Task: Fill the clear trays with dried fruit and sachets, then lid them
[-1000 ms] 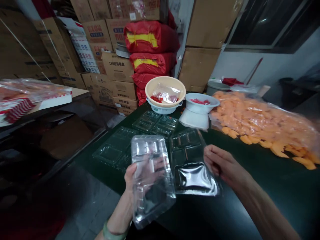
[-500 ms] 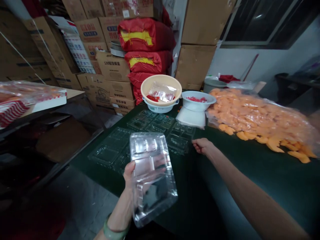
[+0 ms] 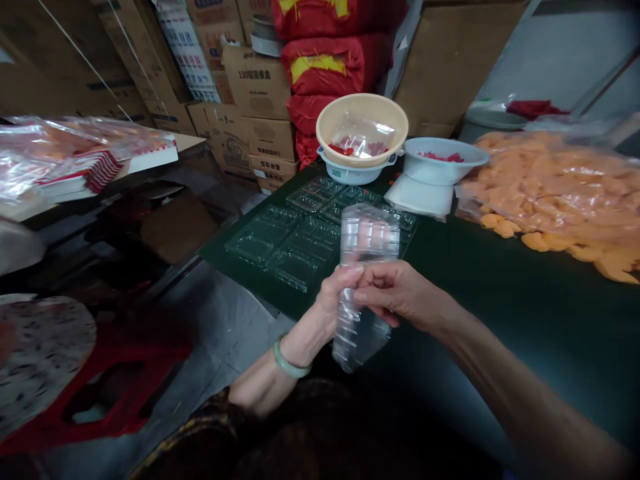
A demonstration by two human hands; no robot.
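A stack of clear plastic trays (image 3: 370, 233) is held upright, edge toward me, in front of my chest. My left hand (image 3: 336, 293) wraps round its left side with the thumb on the near edge. From the right, my right hand (image 3: 395, 293) pinches the same edge, its fingertips close to my left thumb. How many trays are nested I cannot tell. Beyond my hands, several clear compartment trays (image 3: 263, 235) lie in rows on the dark green table (image 3: 500, 293).
At the table's back stand a cream basin (image 3: 326, 133) with a clear package and red pieces, and a white scale (image 3: 420, 193) under a bowl (image 3: 445, 152) of red pieces. A bag of orange pieces (image 3: 565, 173) lies right. A red stool (image 3: 120, 380) stands lower left.
My right hand has come from the table's far trays to the held stack and now grips its edge. My left hand has turned the stack edge-on. The view has tilted down and left.
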